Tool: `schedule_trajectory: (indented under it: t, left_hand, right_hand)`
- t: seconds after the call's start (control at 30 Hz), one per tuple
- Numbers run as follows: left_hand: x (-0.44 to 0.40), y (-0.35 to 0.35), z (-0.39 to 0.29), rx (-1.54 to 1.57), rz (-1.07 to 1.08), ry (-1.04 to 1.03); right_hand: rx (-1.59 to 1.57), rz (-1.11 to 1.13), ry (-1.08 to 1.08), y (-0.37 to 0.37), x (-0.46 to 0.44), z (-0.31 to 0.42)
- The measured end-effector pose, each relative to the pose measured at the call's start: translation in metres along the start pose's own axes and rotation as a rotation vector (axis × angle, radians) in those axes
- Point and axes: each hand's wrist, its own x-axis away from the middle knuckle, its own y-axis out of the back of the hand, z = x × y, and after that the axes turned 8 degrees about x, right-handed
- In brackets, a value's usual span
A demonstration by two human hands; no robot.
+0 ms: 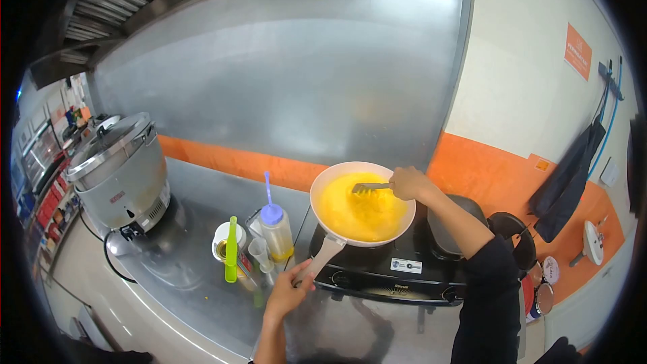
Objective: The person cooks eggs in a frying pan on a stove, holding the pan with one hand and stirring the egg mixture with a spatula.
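My left hand [291,290] is wrapped around the pale handle [326,256] of a cream-coloured frying pan [317,197]. The pan sits on the left side of a black gas stove [377,276]. A layer of yellow liquid, like beaten egg [350,219], covers its bottom, with a thicker, ridged patch near the middle. Above the pan, my right hand [410,183] is closed around a grey utensil with a toothed edge [369,187]. The utensil's head is at the yellow layer; its handle is mostly hidden in my fingers.
Left of the pan stand an oil bottle with a purple cap [272,214], a small clear cup [259,251] and a can [221,232] with a green spoon [232,249]. A large rice cooker [121,189] is farther left. A dark square pan [455,219] occupies the stove's right side.
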Motion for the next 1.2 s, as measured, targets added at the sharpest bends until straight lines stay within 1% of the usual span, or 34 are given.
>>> schedule_trajectory:
  t: [0.1, 0.23, 0.3, 0.33, 0.4, 0.43, 0.5, 0.63, 0.7, 0.73, 0.77, 0.83, 0.87, 0.9, 0.93, 0.97, 1.0, 1.03, 1.07, 1.1, 1.13, 1.17, 1.2]
  left_hand:
    - [0.000, 0.001, 0.000, 0.015, -0.001, 0.023]
    - [-0.001, 0.001, 0.001, -0.021, -0.001, -0.021]
    - [0.002, -0.002, -0.002, -0.028, -0.017, -0.047]
    - [0.002, -0.002, -0.002, -0.028, -0.012, -0.043]
    - [0.001, -0.002, -0.001, 0.005, -0.017, -0.021]
    - [0.002, -0.002, 0.000, 0.005, -0.013, -0.019]
    - [0.002, -0.002, 0.000, 0.028, -0.024, -0.025]
    - [0.003, -0.004, 0.003, -0.081, -0.047, -0.027]
    - [0.007, -0.011, 0.003, -0.127, -0.130, -0.159]
    - [0.006, -0.011, 0.003, -0.129, -0.129, -0.158]
    - [0.006, -0.010, 0.004, -0.147, -0.131, -0.152]
    - [0.007, -0.010, 0.002, -0.163, -0.138, -0.143]
    - [0.008, -0.010, -0.001, -0.183, -0.138, -0.136]
    - [0.008, -0.010, -0.003, -0.202, -0.140, -0.130]
    - [0.007, -0.008, -0.001, -0.200, -0.146, -0.127]
    - [0.006, -0.006, 0.000, -0.248, -0.113, -0.114]
    - [0.004, -0.003, 0.002, -0.295, -0.079, -0.103]
    - [0.001, -0.001, 0.005, -0.294, -0.084, -0.103]
    - [0.000, 0.001, 0.010, -0.319, -0.064, -0.216]
    - [-0.002, 0.002, 0.009, -0.344, -0.044, -0.328]
    - [-0.003, 0.003, 0.007, -0.347, -0.049, -0.327]
    - [-0.003, 0.003, 0.004, -0.300, -0.007, -0.270]
    - [-0.002, 0.004, 0.001, -0.252, 0.033, -0.212]
  right_hand:
    - [-0.014, -0.023, 0.054, 0.017, 0.016, 0.000]
    - [0.000, -0.069, 0.119, 0.068, 0.078, 0.006]
    - [0.069, 0.028, 0.204, 0.091, 0.098, 0.003]
    - [0.067, 0.033, 0.200, 0.100, 0.106, 0.002]
    - [0.139, 0.147, 0.268, 0.112, 0.117, 0.002]
    - [0.138, 0.150, 0.265, 0.115, 0.119, 0.004]
    - [0.305, 0.255, 0.218, 0.117, 0.120, 0.011]
    - [0.370, 0.181, 0.248, 0.080, 0.103, 0.008]
    - [0.432, 0.168, 0.158, 0.069, 0.105, 0.017]
    - [0.498, 0.163, 0.137, 0.067, 0.112, 0.024]
    - [0.496, 0.165, 0.138, 0.057, 0.113, 0.024]
    - [0.490, 0.042, 0.103, 0.030, 0.107, 0.018]
    - [0.508, -0.066, 0.108, 0.013, 0.101, 0.010]
    - [0.511, -0.067, 0.116, 0.001, 0.094, 0.005]
    - [0.514, -0.076, 0.072, -0.008, 0.087, 0.000]
    - [0.515, -0.085, 0.026, -0.018, 0.079, -0.006]
    - [0.517, -0.086, 0.032, -0.031, 0.072, -0.012]
    - [0.514, -0.171, 0.032, -0.043, 0.064, -0.020]
    - [0.507, -0.257, 0.031, -0.053, 0.056, -0.026]
    - [0.506, -0.260, 0.035, -0.059, 0.048, -0.031]
    - [0.522, -0.323, 0.053, -0.065, 0.041, -0.036]
    - [0.537, -0.385, 0.070, -0.070, 0.034, -0.041]
    - [0.533, -0.387, 0.075, -0.073, 0.028, -0.045]
